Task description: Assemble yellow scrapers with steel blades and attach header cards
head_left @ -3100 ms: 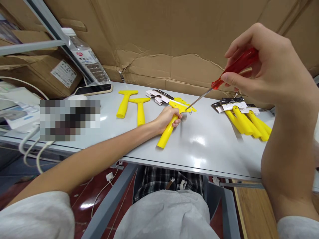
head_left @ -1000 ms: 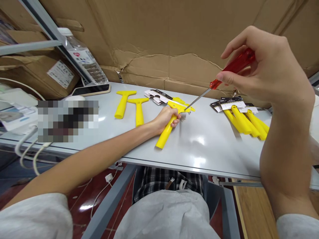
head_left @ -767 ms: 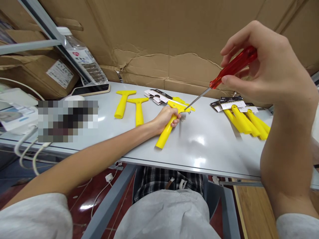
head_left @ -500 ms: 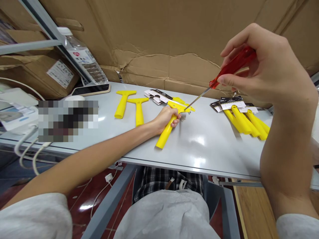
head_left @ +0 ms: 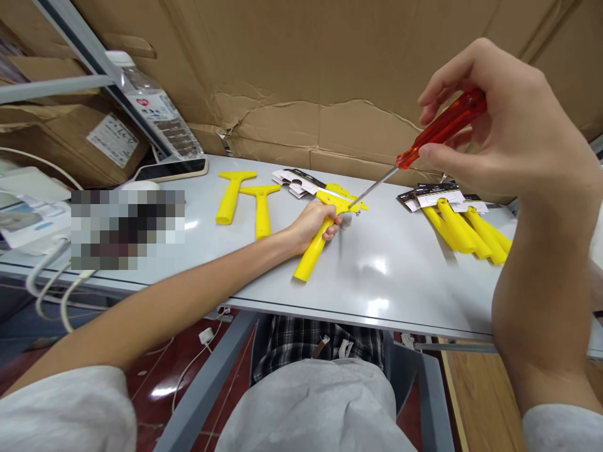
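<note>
My left hand (head_left: 316, 225) is closed round the neck of a yellow T-shaped scraper (head_left: 309, 256), which it holds at a slant over the white table. In my right hand (head_left: 499, 119) is a screwdriver (head_left: 443, 129) with a clear red handle, gripped between thumb and fingers. The screwdriver's shaft slopes down to the left, and its tip meets the scraper's head. Small metal bits lie by the tip, too small to make out. Behind the head are further yellow parts (head_left: 338, 188), partly covered, beside black and white cards (head_left: 299, 182).
Two yellow scraper handles (head_left: 230, 198) lie to the left. Several yellow scrapers with cards (head_left: 455, 232) are piled at the right. A phone (head_left: 172, 168), a plastic bottle (head_left: 157, 110) and white cables (head_left: 47, 282) occupy the left side. Cardboard (head_left: 282, 75) stands along the back.
The fingers of my right hand have shifted slightly on the screwdriver handle, which looks turned a little. My left hand and the scraper stay in place.
</note>
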`<action>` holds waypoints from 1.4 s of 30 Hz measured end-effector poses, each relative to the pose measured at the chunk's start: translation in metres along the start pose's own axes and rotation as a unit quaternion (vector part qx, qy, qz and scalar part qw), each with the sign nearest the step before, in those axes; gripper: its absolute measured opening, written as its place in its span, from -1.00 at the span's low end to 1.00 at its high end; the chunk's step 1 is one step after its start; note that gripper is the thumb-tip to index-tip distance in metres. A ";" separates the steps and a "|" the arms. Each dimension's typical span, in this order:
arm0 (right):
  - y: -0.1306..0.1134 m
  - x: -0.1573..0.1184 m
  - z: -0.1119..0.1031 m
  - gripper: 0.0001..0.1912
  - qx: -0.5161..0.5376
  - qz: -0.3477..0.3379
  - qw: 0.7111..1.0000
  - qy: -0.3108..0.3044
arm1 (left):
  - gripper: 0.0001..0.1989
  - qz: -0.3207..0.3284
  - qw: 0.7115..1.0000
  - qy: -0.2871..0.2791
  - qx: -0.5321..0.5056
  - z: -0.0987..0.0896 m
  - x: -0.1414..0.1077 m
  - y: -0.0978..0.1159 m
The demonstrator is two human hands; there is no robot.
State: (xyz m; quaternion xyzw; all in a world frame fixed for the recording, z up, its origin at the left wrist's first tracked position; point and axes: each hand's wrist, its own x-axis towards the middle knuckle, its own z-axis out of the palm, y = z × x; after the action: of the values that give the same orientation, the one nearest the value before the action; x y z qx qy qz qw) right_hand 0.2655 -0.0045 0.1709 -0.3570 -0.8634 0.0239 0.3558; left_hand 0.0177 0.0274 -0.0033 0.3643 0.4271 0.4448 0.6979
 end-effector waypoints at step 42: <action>0.000 0.000 0.003 -0.51 0.004 -0.001 1.000 0.011 | -0.65 0.003 1.000 -0.005 0.003 0.000 0.000 -0.001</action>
State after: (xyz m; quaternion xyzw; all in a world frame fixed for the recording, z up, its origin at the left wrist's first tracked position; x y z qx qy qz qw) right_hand 0.2636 -0.0034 0.1690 -0.3552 -0.8596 0.0237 0.3666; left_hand 0.0181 0.0275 -0.0038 0.3700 0.4236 0.4439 0.6976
